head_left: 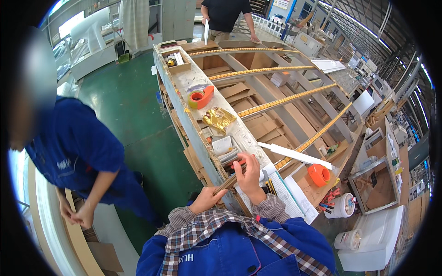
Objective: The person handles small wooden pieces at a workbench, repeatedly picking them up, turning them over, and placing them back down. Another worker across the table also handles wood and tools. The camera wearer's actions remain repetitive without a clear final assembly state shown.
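Observation:
My left hand (206,200) is closed at the near end of the bench, its fingers round one end of a thin brown strip (225,184). The strip slants up toward my right hand (249,176), which is raised over the bench corner with its fingers curved and apart. Nothing shows clearly between those fingers. Just beyond it, a box of papers and small tools (224,149) sits in the bench top. A clipboard with a printed sheet (279,192) lies beside my right wrist.
The long bench carries a gold foil bag (219,119), an orange tape dispenser (201,97) and yellow roller rails (287,100). Another orange dispenser (318,175) and white strips (294,154) lie right. A person in blue (83,142) stands left; another (226,16) stands at the far end.

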The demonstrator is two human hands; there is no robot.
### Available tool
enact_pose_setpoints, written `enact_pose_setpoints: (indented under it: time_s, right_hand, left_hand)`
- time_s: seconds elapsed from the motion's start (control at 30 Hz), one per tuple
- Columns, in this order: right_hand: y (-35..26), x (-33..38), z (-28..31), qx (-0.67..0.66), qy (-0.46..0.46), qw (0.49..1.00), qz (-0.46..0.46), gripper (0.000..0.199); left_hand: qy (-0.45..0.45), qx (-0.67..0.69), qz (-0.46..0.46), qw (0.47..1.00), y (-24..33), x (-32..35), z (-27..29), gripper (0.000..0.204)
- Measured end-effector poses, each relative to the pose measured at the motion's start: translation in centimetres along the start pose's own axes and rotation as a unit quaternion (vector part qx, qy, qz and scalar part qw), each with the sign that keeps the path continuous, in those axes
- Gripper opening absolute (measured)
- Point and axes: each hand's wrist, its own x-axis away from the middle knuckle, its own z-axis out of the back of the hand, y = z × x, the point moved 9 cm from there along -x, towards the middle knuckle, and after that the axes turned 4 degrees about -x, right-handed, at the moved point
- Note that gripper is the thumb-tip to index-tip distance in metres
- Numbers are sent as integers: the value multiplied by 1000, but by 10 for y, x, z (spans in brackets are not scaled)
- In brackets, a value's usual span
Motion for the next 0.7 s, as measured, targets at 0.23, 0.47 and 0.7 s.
enact_pose_setpoints:
  time_s: [0.23,0.47,0.7]
  right_hand:
    - [47,19,-32,20,-81,992,-90,23]
    - [55,25,-27,3,-33,994,-107,25]
    - [56,35,-18,-16,-13,994,-103,25]
  left_hand:
    - [-20,2,71,997,-19,-5,0,42]
    - [213,-172,-128,953,23,-1,35,31]
    - [181,-349,-217,894,45,6,20,29]
